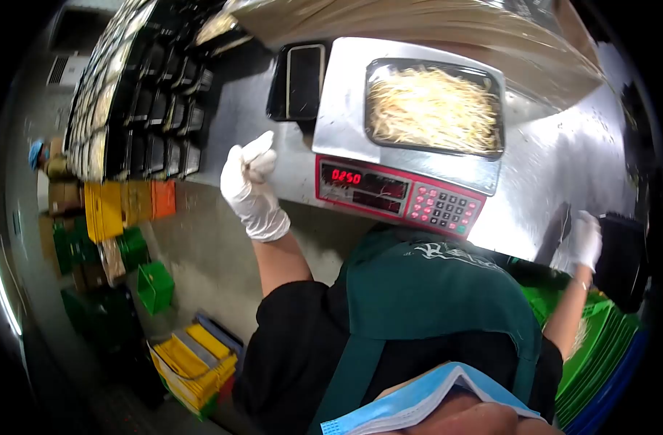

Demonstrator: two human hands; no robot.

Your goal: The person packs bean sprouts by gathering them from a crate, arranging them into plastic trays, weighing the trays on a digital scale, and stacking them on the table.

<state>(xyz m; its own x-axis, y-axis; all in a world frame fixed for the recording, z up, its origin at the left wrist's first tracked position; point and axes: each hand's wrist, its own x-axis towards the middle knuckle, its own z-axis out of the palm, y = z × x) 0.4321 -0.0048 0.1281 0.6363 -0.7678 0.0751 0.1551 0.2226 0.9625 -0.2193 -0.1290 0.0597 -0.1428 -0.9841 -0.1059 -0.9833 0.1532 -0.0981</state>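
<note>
My left hand (253, 190), in a white glove, hovers by the table edge left of the scale, its fingers curled together; whatever they may hold is hidden. At the far right, my gloved right hand (585, 241) grips the near side of a black plastic tray (623, 254), which may be one of a stack. On the steel plate of the digital scale (346, 109) sits a black tray filled with bean sprouts (433, 109). The red-framed display (347, 177) reads 0250.
A black tray with a phone-like object (304, 81) lies left of the scale. High stacks of filled black trays (150, 123) stand at the table's left end. Plastic sheeting (447, 36) spans the back. Yellow crates (201, 362) stand on the floor; green crates (592, 362) are at my right.
</note>
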